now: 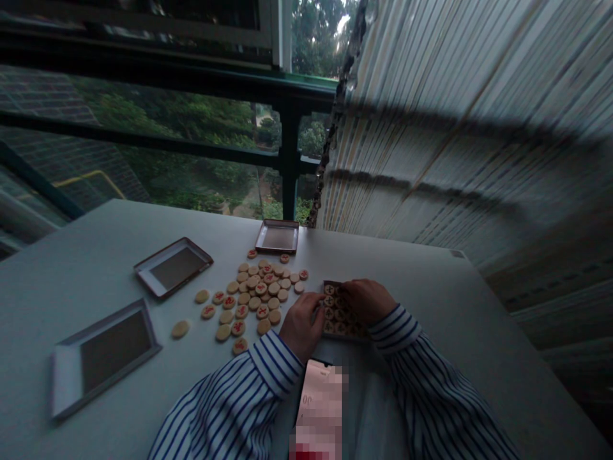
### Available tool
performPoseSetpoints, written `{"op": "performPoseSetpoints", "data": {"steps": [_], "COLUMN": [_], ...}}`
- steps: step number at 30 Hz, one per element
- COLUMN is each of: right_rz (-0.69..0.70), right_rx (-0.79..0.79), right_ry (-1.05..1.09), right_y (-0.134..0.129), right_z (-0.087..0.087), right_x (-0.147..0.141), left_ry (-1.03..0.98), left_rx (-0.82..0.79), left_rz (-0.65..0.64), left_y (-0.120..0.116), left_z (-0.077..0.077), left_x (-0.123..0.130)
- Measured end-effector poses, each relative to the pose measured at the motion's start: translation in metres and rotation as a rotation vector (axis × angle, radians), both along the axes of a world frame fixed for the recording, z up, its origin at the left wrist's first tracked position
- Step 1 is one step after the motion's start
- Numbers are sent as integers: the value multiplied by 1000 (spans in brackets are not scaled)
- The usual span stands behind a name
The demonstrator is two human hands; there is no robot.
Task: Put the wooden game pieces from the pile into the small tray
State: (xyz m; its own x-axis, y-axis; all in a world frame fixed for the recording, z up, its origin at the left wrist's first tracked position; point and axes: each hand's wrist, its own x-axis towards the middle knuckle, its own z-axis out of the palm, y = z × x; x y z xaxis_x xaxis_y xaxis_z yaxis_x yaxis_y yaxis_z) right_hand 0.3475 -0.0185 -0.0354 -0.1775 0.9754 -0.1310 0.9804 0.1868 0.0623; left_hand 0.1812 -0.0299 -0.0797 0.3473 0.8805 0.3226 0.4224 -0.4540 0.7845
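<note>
Dozens of loose round discs [261, 289] are spread over the middle of the desk [431, 287], some with red marks uppermost, others showing only plain pale faces. To the right of them, a small tray [345, 338] is set between the two hands, and in it dark-marked discs [329, 313] are laid side by side in rows. Its left rim is met by the left hand [302, 324], whose thumb and forefinger are brought close together there; whether anything is pinched cannot be told. Its far right part is covered by the right hand [368, 300], with the fingers bent down over the rows, and their tips are too dim to be read. Three shallow containers are placed around the loose discs: one at the near left [115, 342], one at the far left [177, 268] and one at the far side [278, 237]. A phone [318, 393] is laid near the tray. The step in hand is judged to be the seating and straightening of discs in the rows. For the next move, light pressure by the fingertips seems to be called for, so that neighbouring discs are not tipped up
</note>
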Motion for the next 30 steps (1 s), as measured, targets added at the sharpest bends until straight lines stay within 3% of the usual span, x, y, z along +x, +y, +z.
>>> {"op": "performPoseSetpoints", "data": {"steps": [20,30], "right_rz": [29,-1], "right_rx": [-17,104], "right_ry": [13,-2], "right_y": [2,-4], "right_z": [-2,17], "right_x": [0,-4], "left_ry": [5,-28], "left_rx": [22,52], "left_rz": [2,38], "left_y": [-1,0], "left_z": [3,11], "left_x": [0,-3]}}
